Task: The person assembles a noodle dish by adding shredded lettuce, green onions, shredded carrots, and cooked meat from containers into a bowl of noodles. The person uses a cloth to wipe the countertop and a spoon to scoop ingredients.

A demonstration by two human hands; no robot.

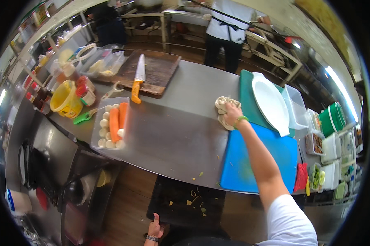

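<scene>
My right hand [233,114], with a green band at the wrist, presses a crumpled beige cloth [223,107] onto the steel table [181,135]. It is beside the far left corner of a blue cutting board [250,160]. My left hand [155,227] is low in front of the table, thumb up, a watch at the wrist. It is next to a dark rectangular surface [168,201] with peel scraps; its other fingers are mostly hidden, so I cannot tell whether it grips anything. A few food scraps [201,174] lie by the table's near edge.
Left: a clear tub of carrots and white round pieces [105,123], a brown board [158,78], an orange-handled knife [138,80] and a yellow bucket [67,99]. Right: a white oval platter [270,100], a red cloth [300,177] and food containers [315,143]. Another person [228,30] stands beyond the table.
</scene>
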